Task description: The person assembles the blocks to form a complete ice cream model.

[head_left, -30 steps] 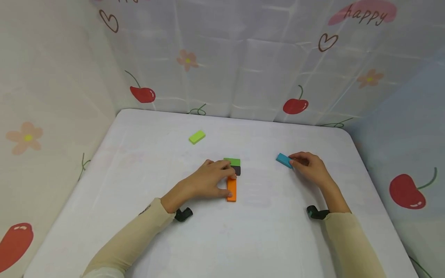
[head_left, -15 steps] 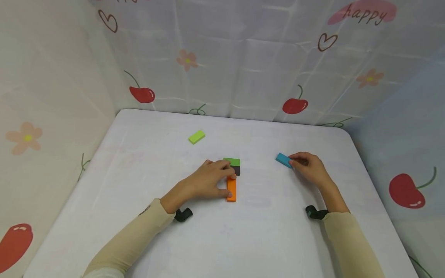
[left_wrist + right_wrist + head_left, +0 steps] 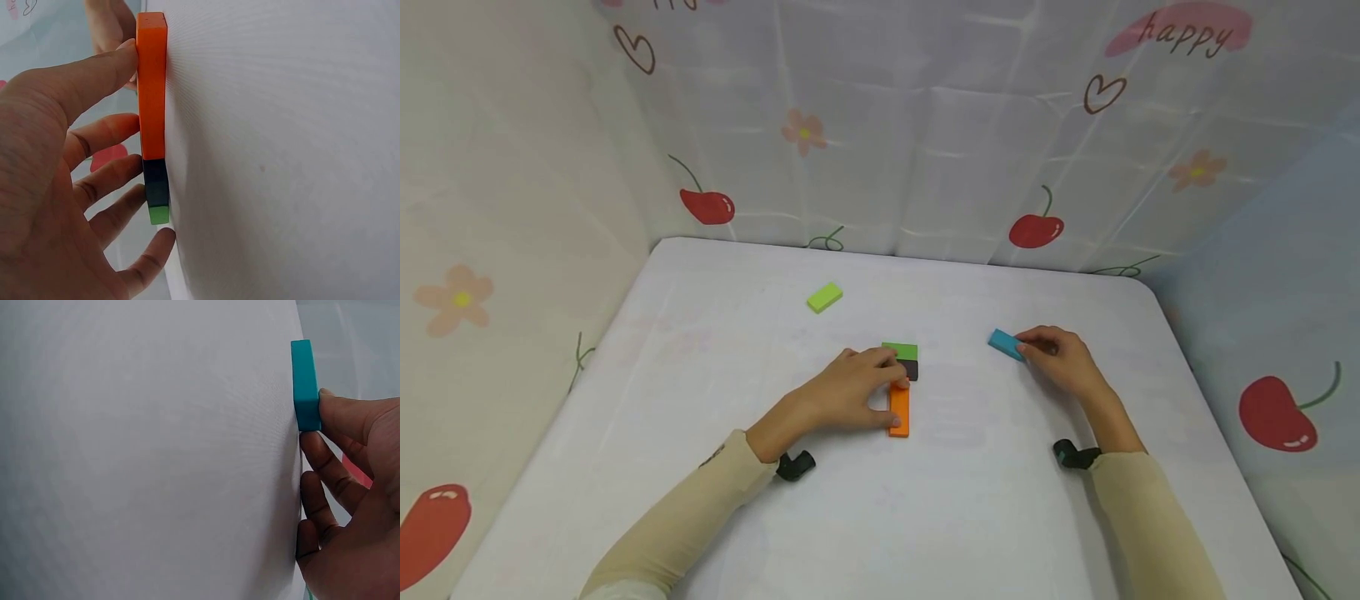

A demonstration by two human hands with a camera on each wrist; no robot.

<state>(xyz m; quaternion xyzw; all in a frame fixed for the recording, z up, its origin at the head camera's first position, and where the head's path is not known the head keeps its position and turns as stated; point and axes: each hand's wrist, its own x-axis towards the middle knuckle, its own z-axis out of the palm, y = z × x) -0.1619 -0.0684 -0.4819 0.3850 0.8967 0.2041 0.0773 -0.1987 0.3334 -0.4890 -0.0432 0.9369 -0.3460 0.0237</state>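
In the head view, my left hand (image 3: 846, 390) lies over a row of flat blocks. Its thumb and index fingertip rest on the orange block (image 3: 899, 410), as the left wrist view confirms. Two further fingertips touch the dark block (image 3: 156, 182), which sits end to end with the orange one. A green block (image 3: 899, 351) adjoins the dark block's far side. My right hand (image 3: 1063, 362) pinches one end of a blue block (image 3: 1005, 343) between thumb and index finger. The right wrist view shows this blue block (image 3: 305, 384) close to the table surface; contact is unclear.
A lime-green block (image 3: 825, 297) lies alone farther back on the white table (image 3: 970, 500). Black camera mounts (image 3: 796, 465) stick out at both wrists. A patterned curtain (image 3: 910, 167) encloses the table's back and sides.
My right hand has shifted slightly left with the blue block. The left hand keeps its place on the row of blocks.
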